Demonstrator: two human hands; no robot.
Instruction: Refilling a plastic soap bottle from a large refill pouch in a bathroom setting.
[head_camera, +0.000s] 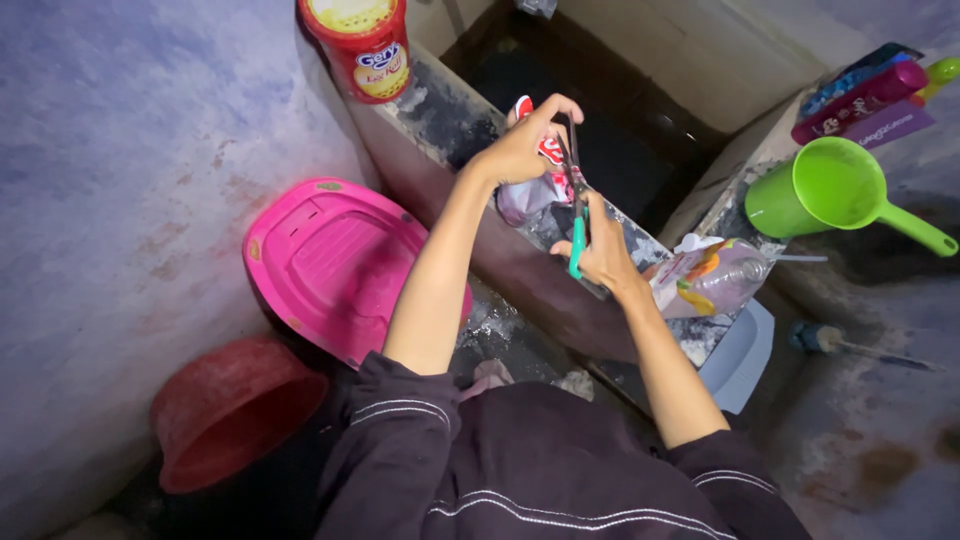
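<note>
My left hand (522, 148) grips a small red and white plastic sachet (540, 170) and holds it up over the dark water tank (590, 140). My right hand (602, 252) holds scissors (576, 215) with a teal handle, the blades pointing up at the sachet's edge. Both hands work above the concrete tank ledge (500, 250).
A red jar (365, 45) stands on the ledge at the top. A pink plastic lid (330, 265) leans against the tank, with a red basin (230, 410) below it. A green dipper (830, 190), bottles (870, 95) and a clear bottle (725, 280) sit at the right.
</note>
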